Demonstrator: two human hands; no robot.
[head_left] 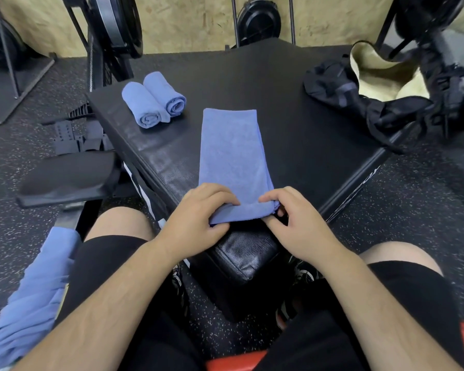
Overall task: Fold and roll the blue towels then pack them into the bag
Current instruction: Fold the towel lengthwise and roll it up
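Note:
A blue towel [231, 151], folded into a long strip, lies on the black padded box [292, 124] and runs away from me. Its near end is turned over into the start of a roll. My left hand [198, 212] pinches that rolled end at its left side. My right hand [292, 218] pinches it at its right side. Two rolled blue towels [153, 100] lie side by side at the box's far left. The black bag [373, 87] with a pale lining sits open at the box's far right corner.
More blue cloth [35, 290] hangs over a bench at my lower left. A black padded seat [67, 178] stands left of the box. Gym machines and weight plates [257, 20] line the back wall. My knees flank the box's near corner on the speckled floor.

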